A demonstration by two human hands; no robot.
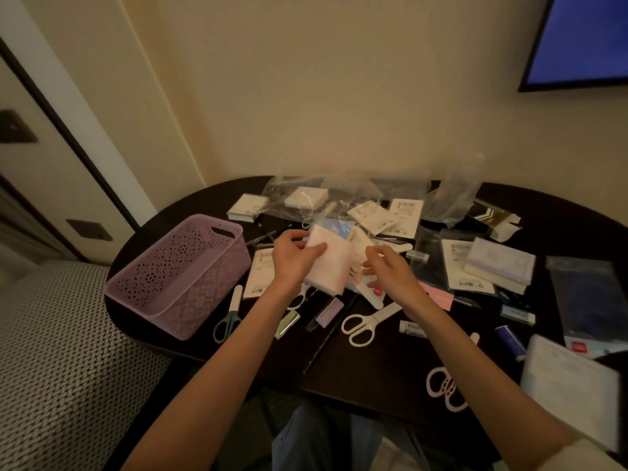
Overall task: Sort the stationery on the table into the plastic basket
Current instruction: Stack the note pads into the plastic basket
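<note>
A lilac perforated plastic basket (176,277) stands at the left end of the dark oval table (373,379), with nothing visible inside. Above the table's middle my left hand (294,258) grips a pale pink-white pad (331,263), thumb laid over its near face. My right hand (390,270) hovers just right of the pad with fingers loosely curled, and whether it touches the pad is unclear. Stationery lies scattered around: white scissors (365,322), green-handled scissors (229,317), a lilac eraser block (329,311), white erasers (412,328), a blue tube (509,341).
Crumpled clear plastic bags (356,195) and labelled packets (404,212) pile at the table's back. Note pads (498,265) and dark sleeves (588,294) fill the right side. A woven patterned seat (57,362) sits left of the table. A screen (584,39) hangs on the wall upper right.
</note>
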